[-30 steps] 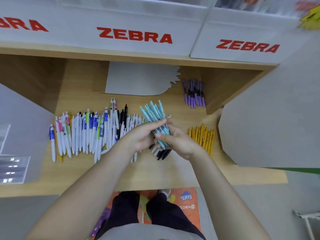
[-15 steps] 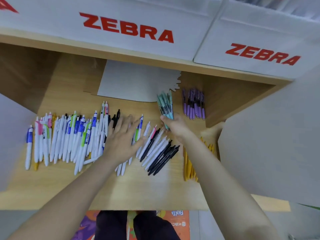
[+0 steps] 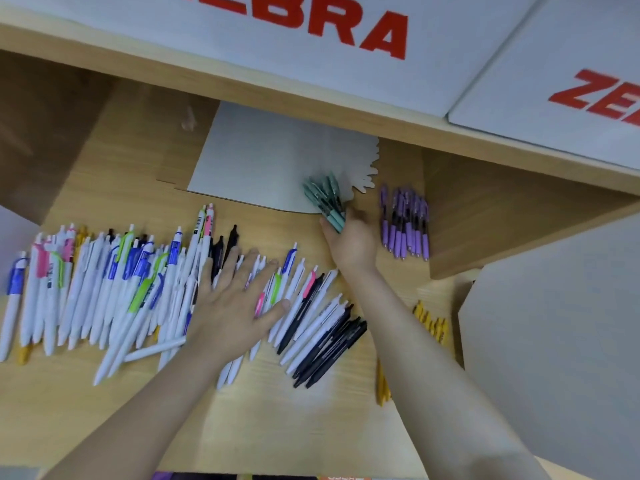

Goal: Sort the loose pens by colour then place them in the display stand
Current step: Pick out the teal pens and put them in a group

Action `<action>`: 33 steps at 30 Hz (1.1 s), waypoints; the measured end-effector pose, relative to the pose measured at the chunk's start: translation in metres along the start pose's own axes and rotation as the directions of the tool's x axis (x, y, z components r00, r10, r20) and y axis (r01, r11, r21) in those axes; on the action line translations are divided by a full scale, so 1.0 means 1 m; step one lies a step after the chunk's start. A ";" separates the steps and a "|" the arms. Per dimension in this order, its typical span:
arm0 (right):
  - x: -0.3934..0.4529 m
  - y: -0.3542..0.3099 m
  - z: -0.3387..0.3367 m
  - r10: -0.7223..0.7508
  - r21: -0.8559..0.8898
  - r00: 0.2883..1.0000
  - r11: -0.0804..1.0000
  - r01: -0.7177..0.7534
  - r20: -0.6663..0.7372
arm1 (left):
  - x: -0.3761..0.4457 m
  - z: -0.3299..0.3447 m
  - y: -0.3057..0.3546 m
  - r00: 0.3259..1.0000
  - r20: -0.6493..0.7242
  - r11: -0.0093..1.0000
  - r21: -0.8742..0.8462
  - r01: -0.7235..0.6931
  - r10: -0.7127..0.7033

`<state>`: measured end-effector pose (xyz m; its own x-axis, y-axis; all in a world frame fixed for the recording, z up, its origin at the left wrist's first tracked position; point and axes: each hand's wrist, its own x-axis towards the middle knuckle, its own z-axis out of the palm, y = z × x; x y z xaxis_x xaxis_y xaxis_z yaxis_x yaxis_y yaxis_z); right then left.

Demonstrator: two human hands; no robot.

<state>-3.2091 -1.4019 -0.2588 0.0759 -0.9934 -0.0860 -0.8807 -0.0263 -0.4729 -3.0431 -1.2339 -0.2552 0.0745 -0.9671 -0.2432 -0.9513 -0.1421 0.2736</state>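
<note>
Wooden shelf: right hand grips teal pens; left hand lies flat on mixed pens.

Right hand carried teal pens back beside purple pens.

- right hand covers the lower ends of the bunch of teal plastic pens, can't count them, pretty blurry
- right forearm hides most of the yellow pens, only a few tips + one end poke out
- flat left hand sits over the white-barrelled pens w/ coloured clips, the ones under it can't be seen
- red lettering on the white sign panels cut off by top & right edges
- print on pen barrels too small to read
</note>
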 end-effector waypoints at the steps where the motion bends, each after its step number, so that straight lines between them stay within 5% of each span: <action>1: 0.000 0.001 0.002 -0.014 -0.045 1.000 0.999 0.014 -0.010 | 0.000 0.000 0.000 1.000 -0.003 1.000 -0.010 0.000 0.000; 8: -0.007 0.010 0.004 -0.062 -0.230 0.997 0.972 0.050 -0.049 | -0.001 0.001 0.000 1.000 -0.025 1.000 -0.015 -0.001 0.001; 13: -0.005 0.014 0.002 -0.261 -0.174 0.960 0.946 0.275 0.099 | -0.001 0.001 0.001 1.000 -0.025 1.000 0.003 0.003 -0.003; 26: 0.014 0.004 0.004 -0.167 -0.090 0.979 0.980 0.178 0.120 | -0.002 0.009 -0.003 0.996 -0.086 0.999 0.019 -0.030 0.032; 33: -0.008 0.002 -0.004 -0.246 -0.031 0.965 0.968 0.250 0.086 | -0.007 0.011 -0.004 0.993 -0.111 0.999 0.032 -0.037 0.040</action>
<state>-3.2135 -1.3942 -0.2550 0.3302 -0.9430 -0.0419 -0.8479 -0.2768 -0.4522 -3.0432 -1.2245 -0.2653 0.0689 -0.9894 -0.1277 -0.9624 -0.0996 0.2527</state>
